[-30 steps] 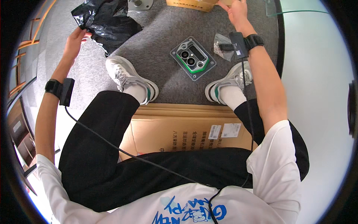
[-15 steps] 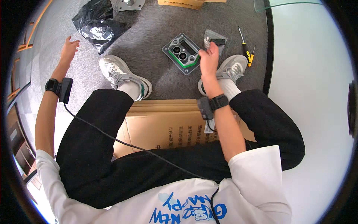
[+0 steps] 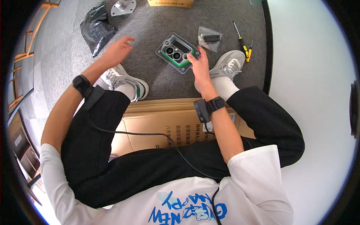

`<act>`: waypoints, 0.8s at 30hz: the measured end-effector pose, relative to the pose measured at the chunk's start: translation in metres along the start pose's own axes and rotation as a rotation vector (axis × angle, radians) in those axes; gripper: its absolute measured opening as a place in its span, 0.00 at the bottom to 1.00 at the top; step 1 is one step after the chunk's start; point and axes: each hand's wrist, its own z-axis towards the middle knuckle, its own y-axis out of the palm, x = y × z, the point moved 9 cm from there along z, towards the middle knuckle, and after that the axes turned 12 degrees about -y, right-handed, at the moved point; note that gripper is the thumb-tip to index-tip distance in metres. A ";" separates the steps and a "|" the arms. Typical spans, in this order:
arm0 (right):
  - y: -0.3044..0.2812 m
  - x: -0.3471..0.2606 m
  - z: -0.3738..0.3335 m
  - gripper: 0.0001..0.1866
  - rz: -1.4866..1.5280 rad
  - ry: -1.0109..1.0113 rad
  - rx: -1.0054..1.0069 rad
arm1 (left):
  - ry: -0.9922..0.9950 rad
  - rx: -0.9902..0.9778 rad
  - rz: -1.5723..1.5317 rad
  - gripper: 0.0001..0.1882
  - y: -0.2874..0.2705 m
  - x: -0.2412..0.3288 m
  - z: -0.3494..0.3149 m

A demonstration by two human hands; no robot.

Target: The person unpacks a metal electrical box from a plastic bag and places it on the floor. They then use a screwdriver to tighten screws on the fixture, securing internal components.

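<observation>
A grey rectangular unit (image 3: 182,69) with green trim and two round black lens-like parts sits between my shoes. My right hand (image 3: 200,67) grips its right edge, thumb on top and fingers along the far side. Over the floor beyond my left shoe, my left hand (image 3: 117,50) hangs in the air, holding nothing, its fingers loosely apart and pointing right. Beside that hand lies a crumpled black plastic bag (image 3: 96,30). Just past my right hand is a clear zip bag (image 3: 213,44) with black and small light-coloured parts inside.
Two yellow-and-black screwdrivers (image 3: 242,44) lie at the right. A metal plate with a round knob (image 3: 123,8) and a cardboard box (image 3: 170,3) are at the far edge. Flattened cardboard (image 3: 150,125) lies beneath my legs. A black cable (image 3: 150,133) crosses my lap.
My left hand has swung right, away from beside the black bag, which looks narrower now. My right hand has come down onto the grey unit and closed on its edge.
</observation>
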 end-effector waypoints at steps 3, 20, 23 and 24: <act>0.002 -0.016 0.013 0.38 -0.021 -0.118 -0.170 | -0.063 -0.103 0.013 0.23 0.037 0.027 0.007; 0.025 -0.047 0.030 0.31 0.102 -0.180 -0.452 | -0.381 -0.282 -0.287 0.45 0.108 0.040 0.019; 0.029 -0.044 0.034 0.31 0.093 -0.170 -0.413 | -0.396 -0.271 -0.365 0.41 0.110 0.037 0.014; 0.030 -0.044 0.035 0.31 0.079 -0.171 -0.390 | -0.397 -0.254 -0.346 0.41 0.108 0.035 0.014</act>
